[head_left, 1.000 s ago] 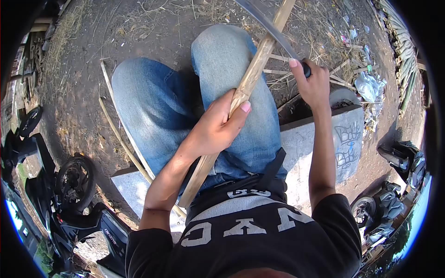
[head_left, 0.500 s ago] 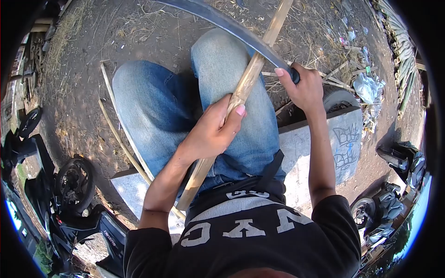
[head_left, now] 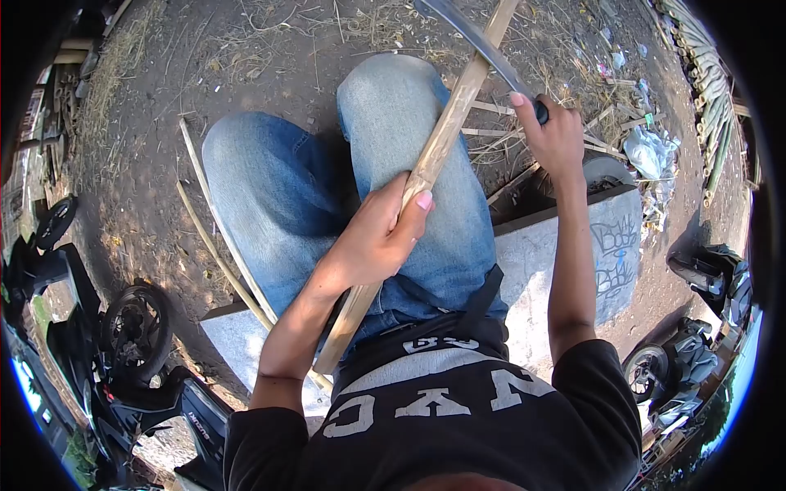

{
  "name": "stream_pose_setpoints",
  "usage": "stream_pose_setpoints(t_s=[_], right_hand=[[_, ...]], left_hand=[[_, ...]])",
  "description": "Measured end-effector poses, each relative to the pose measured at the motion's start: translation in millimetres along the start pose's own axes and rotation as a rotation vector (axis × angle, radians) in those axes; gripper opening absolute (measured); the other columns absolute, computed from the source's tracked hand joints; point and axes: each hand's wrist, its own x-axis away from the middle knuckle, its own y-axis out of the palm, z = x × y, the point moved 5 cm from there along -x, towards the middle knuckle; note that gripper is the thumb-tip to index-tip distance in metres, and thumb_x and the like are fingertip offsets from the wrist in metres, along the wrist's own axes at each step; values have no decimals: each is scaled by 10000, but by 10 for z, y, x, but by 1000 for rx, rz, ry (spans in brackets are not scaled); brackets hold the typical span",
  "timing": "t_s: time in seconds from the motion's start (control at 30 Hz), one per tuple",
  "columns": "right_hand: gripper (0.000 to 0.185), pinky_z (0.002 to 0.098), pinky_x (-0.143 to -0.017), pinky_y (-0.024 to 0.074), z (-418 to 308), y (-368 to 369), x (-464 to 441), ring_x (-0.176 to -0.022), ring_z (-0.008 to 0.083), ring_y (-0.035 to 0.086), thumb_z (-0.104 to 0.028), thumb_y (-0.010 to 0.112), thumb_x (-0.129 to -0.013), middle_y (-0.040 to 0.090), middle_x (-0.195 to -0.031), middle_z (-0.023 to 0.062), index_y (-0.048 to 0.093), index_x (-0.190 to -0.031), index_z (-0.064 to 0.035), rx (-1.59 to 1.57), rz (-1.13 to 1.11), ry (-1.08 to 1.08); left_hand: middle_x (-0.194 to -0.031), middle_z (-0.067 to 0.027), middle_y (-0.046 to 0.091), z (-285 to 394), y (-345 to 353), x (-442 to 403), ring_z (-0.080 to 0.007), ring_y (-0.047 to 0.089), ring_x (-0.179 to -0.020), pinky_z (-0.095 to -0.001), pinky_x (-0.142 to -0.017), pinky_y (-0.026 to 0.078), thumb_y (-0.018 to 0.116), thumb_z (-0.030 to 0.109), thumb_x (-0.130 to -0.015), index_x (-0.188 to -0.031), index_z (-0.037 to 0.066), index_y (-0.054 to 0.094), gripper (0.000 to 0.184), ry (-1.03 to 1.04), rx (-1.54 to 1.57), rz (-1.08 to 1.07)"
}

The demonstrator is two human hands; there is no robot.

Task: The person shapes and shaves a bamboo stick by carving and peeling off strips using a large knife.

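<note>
A long split bamboo strip [head_left: 446, 131] lies slantwise across my lap, running from beside my waist up past my right knee and out of the top of view. My left hand [head_left: 379, 229] is wrapped round it near the thigh. My right hand [head_left: 555, 139] grips the dark handle of a machete [head_left: 479, 45] with a long curved blade. The blade crosses the bamboo beyond the knee and appears to touch it. Its tip points to the upper left.
I sit on a concrete bench [head_left: 524, 315] with graffiti. Two thin strips [head_left: 214, 237] lean by my left leg. Motorcycles [head_left: 135, 335] stand at both sides. Bamboo poles [head_left: 708, 98] are stacked far right, near a plastic bag [head_left: 649, 154] and scattered litter.
My right hand has moved up and slightly right with the machete, so its blade crosses the bamboo farther out and at a steeper slant. The left hand has barely moved.
</note>
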Motion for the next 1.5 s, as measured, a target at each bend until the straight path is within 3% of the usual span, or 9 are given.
stream_pose_setpoints(t_s=[0.2,0.4,0.6,0.8,0.97,1.1,1.2,1.27,1.5], right_hand=[[682,431,-561,529,-487,81,382,-534,378,646,-661,683,-829,576,-511,167,714,-780,18,-269,-151,-113],[629,427,-531,479,-775,-11,528,-522,348,627,-626,720,-805,551,-530,177,682,-796,1,-44,-46,-422],[739,449,-529,493,33,-60,-31,-534,385,641,-672,571,-917,547,-494,181,667,-722,35,-34,-19,88],[643,425,-539,499,-548,83,531,-511,386,620,-599,692,-856,520,-487,191,696,-769,38,-397,-140,-85],[705,404,-473,481,-823,-16,707,-433,307,607,-726,702,-766,512,-445,127,686,-714,-23,-57,-105,-383],[617,413,-516,451,-473,-25,507,-497,372,584,-629,726,-793,507,-520,159,655,-739,-19,-130,-116,-175],[643,410,-490,472,-466,46,471,-478,343,607,-667,711,-789,535,-504,144,680,-739,-26,-121,-82,-247],[684,397,-456,485,-501,34,509,-448,310,620,-715,700,-777,548,-477,121,701,-738,-32,-101,-38,-259],[677,396,-456,487,-638,-53,613,-439,311,614,-694,706,-788,541,-465,110,677,-710,-22,-129,-53,-350]], left_hand=[[-579,39,434,68,23,-106,-41,414,-391,-224,-355,341,420,296,-1100,-1043,0,502,313,22,20,27],[-635,-29,501,66,-17,-67,-103,483,-559,-310,-519,416,471,228,-1075,-1007,-8,504,247,1,-50,13],[-637,-21,502,31,-2,-25,-90,477,-545,-296,-490,403,464,243,-1083,-989,-5,501,268,-41,2,-1],[-579,30,447,128,26,-110,-45,432,-389,-229,-347,346,432,285,-1098,-1032,-4,507,306,-20,66,28],[-603,-56,509,96,15,-111,-150,537,-517,-369,-503,419,481,200,-1071,-1119,-59,523,267,92,-109,11],[-595,-134,535,118,20,-85,-216,557,-509,-411,-513,416,496,186,-1061,-1094,-71,508,259,63,-184,74],[-614,-44,521,134,-1,-99,-121,511,-528,-315,-509,422,477,211,-1070,-1030,-32,527,252,104,-284,90],[-604,-199,545,146,-2,-89,-278,577,-506,-422,-518,417,501,182,-1056,-1046,-73,506,255,37,-213,63],[-585,-146,540,140,34,-60,-207,542,-485,-393,-492,402,503,169,-1056,-1045,-73,510,242,133,-183,81]])
